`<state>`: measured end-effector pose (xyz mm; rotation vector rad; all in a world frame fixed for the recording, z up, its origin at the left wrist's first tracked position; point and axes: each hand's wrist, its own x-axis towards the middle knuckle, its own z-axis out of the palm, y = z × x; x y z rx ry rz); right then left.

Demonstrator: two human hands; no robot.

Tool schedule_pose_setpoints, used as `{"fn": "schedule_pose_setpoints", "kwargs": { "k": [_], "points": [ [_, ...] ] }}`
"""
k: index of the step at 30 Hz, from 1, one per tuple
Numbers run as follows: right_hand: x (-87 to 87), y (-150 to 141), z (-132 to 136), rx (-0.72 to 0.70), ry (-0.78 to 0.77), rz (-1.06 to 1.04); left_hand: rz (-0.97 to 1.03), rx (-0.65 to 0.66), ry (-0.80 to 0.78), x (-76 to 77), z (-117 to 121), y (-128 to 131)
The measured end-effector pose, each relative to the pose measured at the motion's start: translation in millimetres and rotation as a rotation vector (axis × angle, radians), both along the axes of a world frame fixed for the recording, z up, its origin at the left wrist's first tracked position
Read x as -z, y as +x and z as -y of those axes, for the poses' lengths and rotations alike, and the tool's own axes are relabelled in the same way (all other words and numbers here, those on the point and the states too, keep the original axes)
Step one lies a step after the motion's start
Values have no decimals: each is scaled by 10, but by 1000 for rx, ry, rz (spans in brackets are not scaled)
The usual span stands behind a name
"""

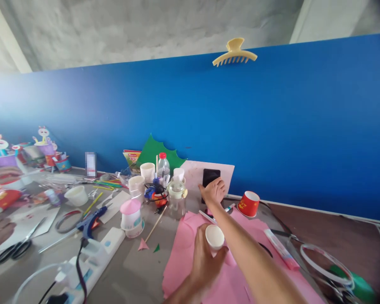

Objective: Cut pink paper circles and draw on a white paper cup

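My left hand (204,261) grips a small white paper cup (214,237) from below, its mouth facing up, over a pink paper sheet (180,253). My right arm stretches forward across the sheet. My right hand (213,192) rests with fingers apart on the lower edge of a black phone (211,175). The phone leans on a pale pink card (194,175) against the blue partition (272,139).
A red paper cup (249,204) lies on its side right of the phone. To the left are a clear jar (176,196), water bottle (163,166), pink-topped cup (131,215), blue glue gun (90,223), power strip (98,255) and scissors (15,249). A hair claw (234,52) sits atop the partition.
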<state>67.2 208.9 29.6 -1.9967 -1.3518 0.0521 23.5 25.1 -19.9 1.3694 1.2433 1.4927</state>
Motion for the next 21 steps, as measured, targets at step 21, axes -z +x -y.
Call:
{"fn": "schedule_pose_setpoints", "kwargs": {
  "k": [21],
  "points": [
    [102, 145, -6, 1, 148, 68, -7, 28, -5, -17, -62, -62]
  ]
}}
